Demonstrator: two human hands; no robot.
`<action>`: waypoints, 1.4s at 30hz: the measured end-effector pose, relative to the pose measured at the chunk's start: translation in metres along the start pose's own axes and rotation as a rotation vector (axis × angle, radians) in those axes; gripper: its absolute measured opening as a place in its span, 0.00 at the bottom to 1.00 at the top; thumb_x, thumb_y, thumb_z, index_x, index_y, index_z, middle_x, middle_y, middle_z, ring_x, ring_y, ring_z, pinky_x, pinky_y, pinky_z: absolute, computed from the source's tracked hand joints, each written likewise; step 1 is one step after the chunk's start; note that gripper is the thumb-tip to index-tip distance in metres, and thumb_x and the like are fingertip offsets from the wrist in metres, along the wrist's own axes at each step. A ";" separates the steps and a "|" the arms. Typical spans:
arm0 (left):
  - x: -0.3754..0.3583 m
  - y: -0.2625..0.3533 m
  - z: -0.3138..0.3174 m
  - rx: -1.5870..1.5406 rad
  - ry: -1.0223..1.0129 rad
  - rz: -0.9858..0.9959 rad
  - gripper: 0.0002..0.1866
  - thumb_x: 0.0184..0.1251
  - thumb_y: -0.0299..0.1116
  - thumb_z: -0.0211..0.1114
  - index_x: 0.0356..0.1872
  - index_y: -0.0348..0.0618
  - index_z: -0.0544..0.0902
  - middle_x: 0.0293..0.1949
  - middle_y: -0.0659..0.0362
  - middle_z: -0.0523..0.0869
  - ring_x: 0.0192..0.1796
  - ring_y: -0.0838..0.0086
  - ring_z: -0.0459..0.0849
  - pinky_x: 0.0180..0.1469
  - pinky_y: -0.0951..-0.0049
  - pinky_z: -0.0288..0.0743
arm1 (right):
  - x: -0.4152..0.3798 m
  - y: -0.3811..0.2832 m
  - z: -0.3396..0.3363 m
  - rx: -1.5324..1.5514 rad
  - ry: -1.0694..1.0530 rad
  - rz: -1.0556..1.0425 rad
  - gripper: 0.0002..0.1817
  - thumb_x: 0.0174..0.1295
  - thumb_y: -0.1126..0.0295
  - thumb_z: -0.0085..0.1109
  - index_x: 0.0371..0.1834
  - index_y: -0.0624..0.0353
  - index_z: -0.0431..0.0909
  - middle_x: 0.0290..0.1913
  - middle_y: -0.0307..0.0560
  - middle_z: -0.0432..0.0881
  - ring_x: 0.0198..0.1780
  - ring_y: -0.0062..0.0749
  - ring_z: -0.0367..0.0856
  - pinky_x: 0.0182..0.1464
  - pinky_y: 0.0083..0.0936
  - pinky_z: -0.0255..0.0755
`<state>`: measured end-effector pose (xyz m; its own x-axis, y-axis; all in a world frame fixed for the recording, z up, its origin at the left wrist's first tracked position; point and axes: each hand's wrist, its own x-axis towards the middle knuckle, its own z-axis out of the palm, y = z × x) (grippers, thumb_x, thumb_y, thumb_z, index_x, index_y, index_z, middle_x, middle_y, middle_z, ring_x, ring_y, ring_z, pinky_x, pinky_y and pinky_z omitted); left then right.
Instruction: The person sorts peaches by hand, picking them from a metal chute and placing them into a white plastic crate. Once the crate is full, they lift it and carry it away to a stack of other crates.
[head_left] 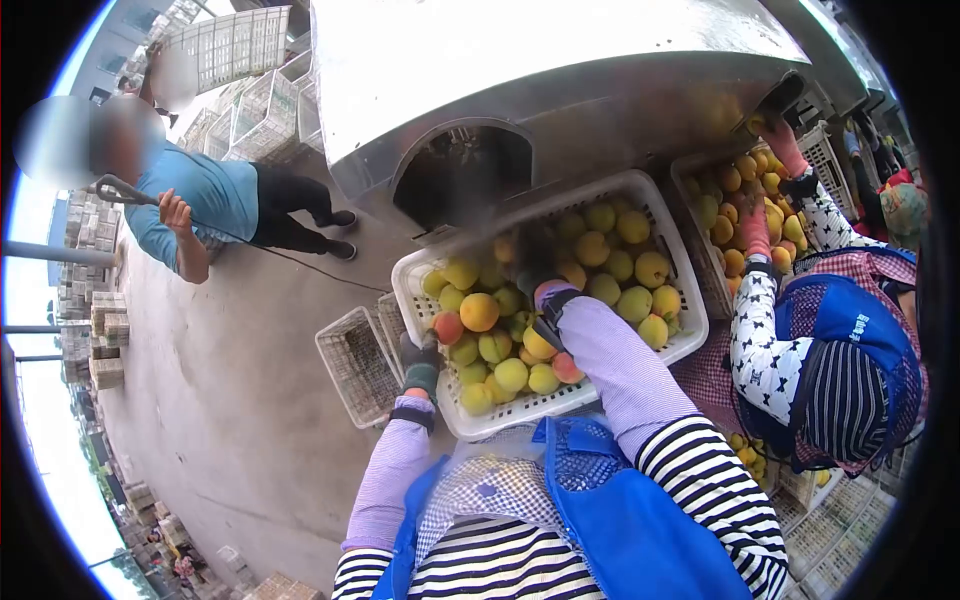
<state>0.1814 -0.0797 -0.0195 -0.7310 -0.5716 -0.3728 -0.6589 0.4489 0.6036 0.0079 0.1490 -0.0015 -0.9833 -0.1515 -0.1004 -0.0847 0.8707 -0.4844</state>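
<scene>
In front of me is a white plastic crate [655, 190] filled with yellow, green and red-blushed peaches [510, 375]. My left hand [420, 362], in a dark glove, is closed over the crate's left rim, close to a reddish peach [447, 327]. My right hand [537, 262], also dark-gloved, reaches down among the peaches near the crate's far side. It is smeared by motion and its fingers cannot be made out. Just beyond the crate, a metal machine has a dark opening [465, 180].
A co-worker [830, 330] on the right handles peaches in another crate [700, 230]. To the left, a person in a blue shirt [215, 190] holds a hooked rod [122, 190]. An empty crate [352, 365] sits on the floor; stacked crates [265, 110] stand behind.
</scene>
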 end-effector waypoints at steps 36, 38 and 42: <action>-0.029 0.156 -0.059 -0.889 -0.375 0.210 0.25 0.77 0.35 0.54 0.70 0.36 0.66 0.62 0.51 0.76 0.54 0.73 0.80 0.52 0.74 0.79 | -0.015 -0.095 -0.131 0.059 0.166 -0.204 0.44 0.40 0.42 0.77 0.58 0.58 0.75 0.48 0.51 0.79 0.46 0.48 0.82 0.46 0.42 0.77; -0.015 0.132 -0.060 -0.839 -0.382 0.151 0.25 0.77 0.36 0.54 0.69 0.36 0.66 0.60 0.51 0.77 0.49 0.74 0.81 0.50 0.74 0.79 | 0.024 -0.102 -0.119 -0.118 0.055 -0.111 0.42 0.40 0.39 0.74 0.54 0.55 0.78 0.47 0.52 0.81 0.46 0.49 0.83 0.46 0.44 0.77; -0.006 0.082 -0.040 -0.658 -0.273 0.121 0.26 0.74 0.39 0.57 0.68 0.37 0.68 0.58 0.49 0.78 0.51 0.68 0.81 0.53 0.69 0.78 | 0.093 -0.112 -0.093 -0.069 0.043 -0.164 0.37 0.46 0.41 0.73 0.56 0.52 0.78 0.50 0.52 0.82 0.48 0.49 0.83 0.49 0.43 0.77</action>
<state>0.1393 -0.0673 0.0604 -0.8671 -0.3134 -0.3873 -0.3896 -0.0579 0.9192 -0.0891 0.0809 0.1242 -0.9612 -0.2754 0.0129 -0.2540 0.8664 -0.4299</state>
